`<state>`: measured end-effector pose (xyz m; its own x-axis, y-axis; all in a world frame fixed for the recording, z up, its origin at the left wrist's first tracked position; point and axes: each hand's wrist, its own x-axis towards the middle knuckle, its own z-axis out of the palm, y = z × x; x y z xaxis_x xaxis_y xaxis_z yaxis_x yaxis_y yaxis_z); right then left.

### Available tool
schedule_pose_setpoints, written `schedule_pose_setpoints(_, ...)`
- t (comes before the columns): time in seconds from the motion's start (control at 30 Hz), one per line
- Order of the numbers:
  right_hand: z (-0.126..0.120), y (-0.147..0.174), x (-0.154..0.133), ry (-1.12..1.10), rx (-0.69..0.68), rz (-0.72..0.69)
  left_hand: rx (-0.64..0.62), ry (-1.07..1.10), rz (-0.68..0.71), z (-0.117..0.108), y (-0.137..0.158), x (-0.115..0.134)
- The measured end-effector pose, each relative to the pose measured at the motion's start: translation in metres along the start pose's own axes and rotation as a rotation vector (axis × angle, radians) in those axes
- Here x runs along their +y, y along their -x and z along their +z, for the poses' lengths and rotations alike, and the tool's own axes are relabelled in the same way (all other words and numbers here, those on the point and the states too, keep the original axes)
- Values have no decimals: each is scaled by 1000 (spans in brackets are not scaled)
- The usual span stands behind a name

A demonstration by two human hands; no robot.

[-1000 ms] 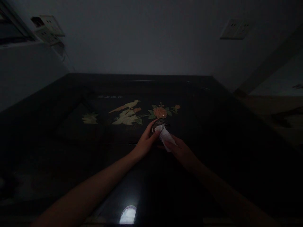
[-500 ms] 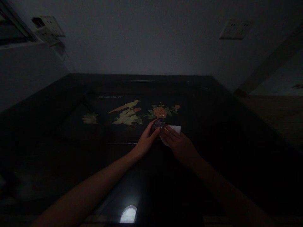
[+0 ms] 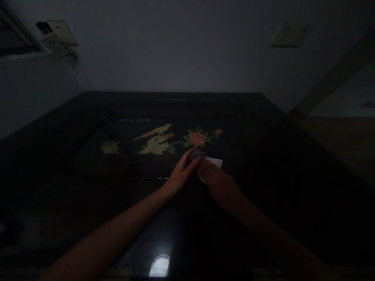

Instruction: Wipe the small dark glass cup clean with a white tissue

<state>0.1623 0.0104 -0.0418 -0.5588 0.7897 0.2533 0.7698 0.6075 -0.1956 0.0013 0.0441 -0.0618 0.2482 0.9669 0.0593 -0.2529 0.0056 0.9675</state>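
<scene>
In the dim head view, my left hand [image 3: 182, 171] is closed around a small, rounded, shiny glass-like object [image 3: 197, 153], thumb on the near side. Its exact kind is too dark to make out. Against its right side, my right hand [image 3: 216, 177] presses a white tissue [image 3: 216, 162] with its fingers. One corner of the tissue sticks out beyond the fingers. Both hands are over a glossy black tabletop [image 3: 164, 210] with an inlaid picture of a bird [image 3: 155, 132] and an orange flower [image 3: 197, 139].
A pale wall [image 3: 175, 47] stands behind the table. Wall sockets [image 3: 288, 35] are at the right, with more sockets [image 3: 60, 33] at the left. A bright reflection [image 3: 159, 265] lies on the near part of the tabletop.
My right hand and the tissue have shifted slightly left and down along the glass-like object. My left hand holds it nearly still.
</scene>
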Motion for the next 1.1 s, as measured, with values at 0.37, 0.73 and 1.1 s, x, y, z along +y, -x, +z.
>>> schedule_pose_setpoints(0.37, -3, -2, -4, -1029, -10, 291, -27, -108, 15, -2, 3, 8)
schedule_pose_setpoints(0.73, -1, -2, -1, -818, 10, 163, 15, -100, 42, -1, 3, 7)
schedule_pose_setpoints(1.1, -3, -1, 6, 139, 12, -84, 22, -16, 15, 0, 0, 0)
